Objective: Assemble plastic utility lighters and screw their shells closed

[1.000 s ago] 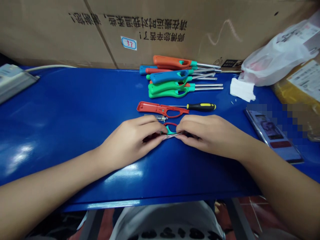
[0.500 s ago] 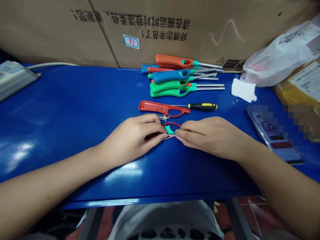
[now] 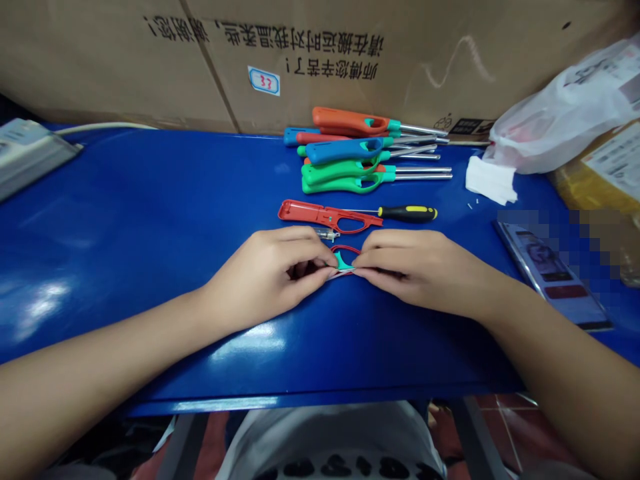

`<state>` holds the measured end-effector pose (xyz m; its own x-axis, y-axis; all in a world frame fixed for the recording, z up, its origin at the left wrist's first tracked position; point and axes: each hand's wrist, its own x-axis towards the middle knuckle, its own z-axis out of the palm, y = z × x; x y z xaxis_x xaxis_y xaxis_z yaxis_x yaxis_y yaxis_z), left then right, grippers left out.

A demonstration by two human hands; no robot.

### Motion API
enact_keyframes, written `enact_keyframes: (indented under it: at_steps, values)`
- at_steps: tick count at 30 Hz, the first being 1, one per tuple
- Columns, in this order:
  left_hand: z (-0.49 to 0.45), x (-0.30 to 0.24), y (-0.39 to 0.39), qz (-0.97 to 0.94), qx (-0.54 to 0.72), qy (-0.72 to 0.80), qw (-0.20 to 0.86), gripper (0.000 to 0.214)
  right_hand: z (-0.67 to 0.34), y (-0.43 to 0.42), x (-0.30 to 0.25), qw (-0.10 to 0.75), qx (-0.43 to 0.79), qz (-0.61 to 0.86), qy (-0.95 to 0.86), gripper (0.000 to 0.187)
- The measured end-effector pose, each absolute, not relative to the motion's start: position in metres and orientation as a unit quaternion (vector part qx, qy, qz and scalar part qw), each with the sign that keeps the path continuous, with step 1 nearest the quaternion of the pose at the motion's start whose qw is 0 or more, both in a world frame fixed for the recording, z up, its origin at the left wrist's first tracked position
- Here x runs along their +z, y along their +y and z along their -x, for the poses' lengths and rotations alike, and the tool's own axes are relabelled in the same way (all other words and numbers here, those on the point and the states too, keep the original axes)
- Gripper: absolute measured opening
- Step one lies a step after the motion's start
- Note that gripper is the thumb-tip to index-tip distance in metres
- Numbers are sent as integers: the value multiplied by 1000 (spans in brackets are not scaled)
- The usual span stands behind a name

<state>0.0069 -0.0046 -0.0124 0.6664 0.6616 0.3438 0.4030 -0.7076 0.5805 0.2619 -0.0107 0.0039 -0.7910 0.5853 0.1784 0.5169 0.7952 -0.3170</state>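
Low over the table's middle, a red lighter casing half (image 3: 347,249) lies between my two hands, mostly hidden by fingers. A teal trigger (image 3: 343,263) shows inside its loop, with thin pale and red strips, perhaps wires, along the near edge. My left hand (image 3: 283,267) pinches the casing beside the trigger. From the other side my right hand (image 3: 425,270) grips it with thumb and fingertips. Just beyond my left fingers is a small clear part with a metal end (image 3: 327,234). The other red casing half (image 3: 327,217) lies hollow side up, touching or overlapping a screwdriver (image 3: 407,213).
Several assembled lighters (image 3: 345,150) lie piled at the back against a cardboard box (image 3: 300,40). Rightward are a folded white tissue (image 3: 491,180), two tiny pale bits, a plastic bag (image 3: 560,113) and a phone (image 3: 555,273). A power strip (image 3: 35,157) sits far left on the blue table (image 3: 125,220).
My right hand's fingers have shifted slightly, with the thumb now pressed at the near edge of the casing. My left hand keeps its pinch. The view has moved a little.
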Motion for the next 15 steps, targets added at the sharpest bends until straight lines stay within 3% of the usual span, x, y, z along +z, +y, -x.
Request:
enact_keyframes:
  at_steps: [7, 15]
  values:
    - [-5, -9, -6, -887, 275, 286, 237, 11, -262, -10, 5, 153, 210, 324, -910, 13]
    - [2, -8, -5, -939, 226, 221, 135, 16, -264, -11, 6, 179, 217, 347, -895, 12]
